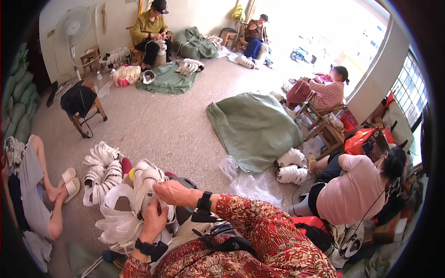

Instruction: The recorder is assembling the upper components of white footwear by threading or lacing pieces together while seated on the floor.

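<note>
Fine fingerwork appears in hand on the white shoe uppers point(148, 178), left of centre in the head view, right hand point(175, 192) curled and left hand point(154, 221) bent at their near edge, exact grip indiscernible; the next move likely calls for steady support.

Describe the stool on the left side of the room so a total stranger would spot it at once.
Find the tall white standing fan near the back wall, upper left. Straight below it in the picture, nearer the camera, a wooden stool stands on the floor. Black cloth hangs over it, unlike the bare-legged wooden stool by the wall.
</note>
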{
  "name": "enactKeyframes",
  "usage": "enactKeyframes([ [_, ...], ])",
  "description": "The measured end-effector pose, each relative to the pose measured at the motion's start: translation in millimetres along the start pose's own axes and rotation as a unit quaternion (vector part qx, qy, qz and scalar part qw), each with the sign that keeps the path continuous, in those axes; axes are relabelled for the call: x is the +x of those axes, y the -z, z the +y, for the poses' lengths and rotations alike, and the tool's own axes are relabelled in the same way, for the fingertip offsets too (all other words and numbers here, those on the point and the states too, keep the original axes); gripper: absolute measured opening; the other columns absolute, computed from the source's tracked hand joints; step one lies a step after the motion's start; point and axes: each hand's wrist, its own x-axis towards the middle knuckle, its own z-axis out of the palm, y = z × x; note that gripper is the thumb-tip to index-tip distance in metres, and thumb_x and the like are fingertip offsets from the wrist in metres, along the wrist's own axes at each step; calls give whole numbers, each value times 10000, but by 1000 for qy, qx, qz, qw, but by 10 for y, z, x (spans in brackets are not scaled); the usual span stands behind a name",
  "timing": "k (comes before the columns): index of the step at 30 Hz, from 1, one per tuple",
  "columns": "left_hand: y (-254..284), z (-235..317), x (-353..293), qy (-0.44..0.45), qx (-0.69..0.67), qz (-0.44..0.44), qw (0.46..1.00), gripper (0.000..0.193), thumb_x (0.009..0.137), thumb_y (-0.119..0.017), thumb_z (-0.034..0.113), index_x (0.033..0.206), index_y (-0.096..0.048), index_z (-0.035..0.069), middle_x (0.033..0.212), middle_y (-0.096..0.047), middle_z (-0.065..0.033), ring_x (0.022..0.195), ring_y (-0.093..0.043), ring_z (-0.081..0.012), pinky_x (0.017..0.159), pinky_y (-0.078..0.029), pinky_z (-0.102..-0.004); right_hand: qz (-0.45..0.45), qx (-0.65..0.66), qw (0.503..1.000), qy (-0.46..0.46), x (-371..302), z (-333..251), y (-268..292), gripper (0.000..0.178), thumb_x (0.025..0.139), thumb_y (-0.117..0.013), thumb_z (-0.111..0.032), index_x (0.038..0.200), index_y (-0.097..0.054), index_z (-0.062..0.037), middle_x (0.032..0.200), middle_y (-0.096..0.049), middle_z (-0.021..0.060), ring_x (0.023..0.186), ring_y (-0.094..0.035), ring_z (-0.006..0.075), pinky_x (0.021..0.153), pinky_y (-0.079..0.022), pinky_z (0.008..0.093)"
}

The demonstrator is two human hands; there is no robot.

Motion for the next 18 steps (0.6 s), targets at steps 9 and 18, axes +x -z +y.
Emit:
enactKeyframes([
  [9, 243, -180, 48, -98, 130, 73, 984, 102, 926, -567, 54, 932, -621, -32, 764, -675, -202, 691, -679, -360, 632, -520, -438, -170, -163, 970, -51, 159, -357, 133, 328, 860, -580, -282, 741, -696, 1, 729, -690, 233, 707, -706, 385, 621, -560, 465],
  [18, 97, -174, 76, -85, 272, 56, 957, 126, 938, -579, 147, 938, -560, 22, 817, -664, -226, 751, -658, -442, 636, -516, -516, -151, -52, 986, -39, 93, -107, 31, 286, 828, -566, -239, 728, -671, 8, 718, -659, 237, 692, -669, 417, 626, -524, 512],
])
